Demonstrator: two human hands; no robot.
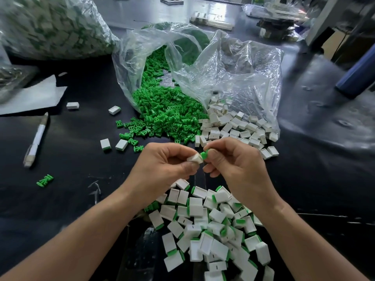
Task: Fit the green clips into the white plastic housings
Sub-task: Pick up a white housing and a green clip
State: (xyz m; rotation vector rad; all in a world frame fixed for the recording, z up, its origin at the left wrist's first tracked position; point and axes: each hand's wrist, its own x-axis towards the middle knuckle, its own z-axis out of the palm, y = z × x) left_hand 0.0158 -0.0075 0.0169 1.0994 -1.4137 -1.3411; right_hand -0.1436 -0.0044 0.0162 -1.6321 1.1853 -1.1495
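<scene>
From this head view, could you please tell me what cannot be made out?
Head view: whether the green clip has entered the white housing; the left hand and right hand cover the joint.
Head view: finished pile, cut off by the bottom edge.
Head view: contents of the far-left bag, blurred.

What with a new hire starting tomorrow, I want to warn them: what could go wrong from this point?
1. The right hand pinches the clip by fingertips only, as the left hand does the housing; a skewed push may jam it or flick it away.
2. Both are held above the finished pile; a dropped empty housing could hide among done ones.
</scene>
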